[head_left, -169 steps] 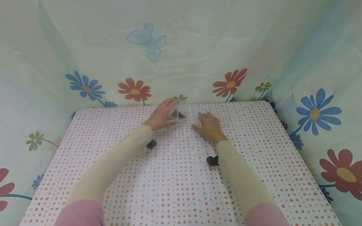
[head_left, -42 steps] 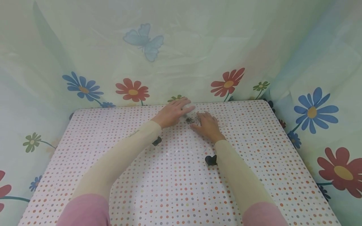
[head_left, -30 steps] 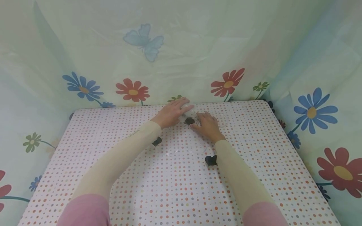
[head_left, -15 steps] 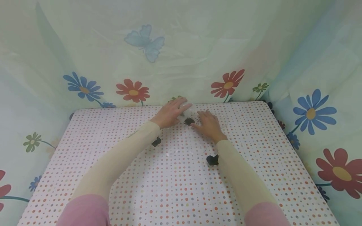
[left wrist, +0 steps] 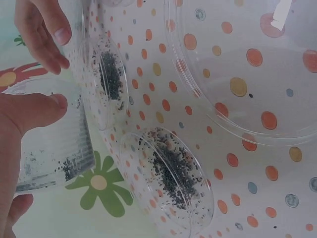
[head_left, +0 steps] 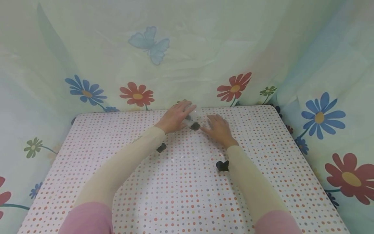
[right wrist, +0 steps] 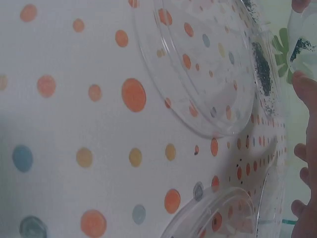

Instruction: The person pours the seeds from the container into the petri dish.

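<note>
My left hand (head_left: pixel 176 117) grips a clear plastic cup (left wrist: pixel 54 144), tilted, with some small dark grains (left wrist: pixel 69 171) clinging inside; the thumb lies along its side. Below and to the right of the cup, in the head view, a dark heap of grains (head_left: pixel 195 126) sits in a clear shallow dish (left wrist: pixel 101 116). A second shallow dish (left wrist: pixel 210 213), seen in the left wrist view, also bears dark grains. My right hand (head_left: pixel 218 129) stands beside the heap with its fingers spread and nothing held, its thumb close to the heap.
Larger clear round dishes or lids lie nearer me on the dotted table (head_left: pixel 181 195); one (right wrist: pixel 198 119) shows in the right wrist view. Another clear dish (right wrist: pixel 183 220) stands to its right. A flowered curtain (head_left: pixel 198 58) hangs at the table's far edge.
My left hand has brought the cup rightward and tipped it. Grains first seen in the cup now form a heap beside my right thumb. My right hand has just shifted slightly right.
</note>
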{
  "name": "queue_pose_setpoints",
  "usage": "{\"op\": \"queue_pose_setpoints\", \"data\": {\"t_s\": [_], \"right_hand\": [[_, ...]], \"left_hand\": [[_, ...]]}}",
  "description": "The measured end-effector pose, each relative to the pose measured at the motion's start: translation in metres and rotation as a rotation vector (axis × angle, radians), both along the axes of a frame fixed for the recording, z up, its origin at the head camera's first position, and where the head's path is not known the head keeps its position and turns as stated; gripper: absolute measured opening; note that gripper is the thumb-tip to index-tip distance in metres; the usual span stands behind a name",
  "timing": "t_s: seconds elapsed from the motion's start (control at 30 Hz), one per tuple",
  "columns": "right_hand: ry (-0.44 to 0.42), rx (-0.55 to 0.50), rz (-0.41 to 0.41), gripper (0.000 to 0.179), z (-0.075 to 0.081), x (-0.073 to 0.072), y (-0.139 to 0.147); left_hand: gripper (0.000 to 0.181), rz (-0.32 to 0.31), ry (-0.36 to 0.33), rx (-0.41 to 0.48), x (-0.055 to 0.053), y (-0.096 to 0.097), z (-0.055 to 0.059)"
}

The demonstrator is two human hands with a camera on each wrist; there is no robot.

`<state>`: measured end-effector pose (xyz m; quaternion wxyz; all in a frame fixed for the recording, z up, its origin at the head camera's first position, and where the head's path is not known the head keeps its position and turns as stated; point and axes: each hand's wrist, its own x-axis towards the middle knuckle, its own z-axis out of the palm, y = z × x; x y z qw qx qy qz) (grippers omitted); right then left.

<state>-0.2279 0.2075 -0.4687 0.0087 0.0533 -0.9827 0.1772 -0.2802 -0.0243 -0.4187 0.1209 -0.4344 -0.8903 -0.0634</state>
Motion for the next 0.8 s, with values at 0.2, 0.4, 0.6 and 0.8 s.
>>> {"op": "queue_pose_setpoints", "data": {"t_s": [0.2, 0.4, 0.6, 0.8], "right_hand": [[0.011, 0.011, -0.005, 0.075, 0.0, 0.0, 0.007], [-0.003, 0.02, -0.024, 0.076, 0.0, 0.002, 0.011], [-0.01, 0.005, -0.035, 0.075, 0.001, 0.006, 0.018], [-0.027, 0.045, -0.037, 0.076, 0.001, 0.005, 0.025]], "left_hand": [[0.084, -0.006, 0.01, 0.016, 0.001, 0.001, 0.001], [0.084, -0.007, 0.017, 0.041, 0.0, 0.004, 0.001], [0.085, -0.003, 0.01, 0.053, -0.001, 0.008, -0.001], [0.085, 0.004, 0.007, 0.055, 0.0, 0.01, 0.0]]}}
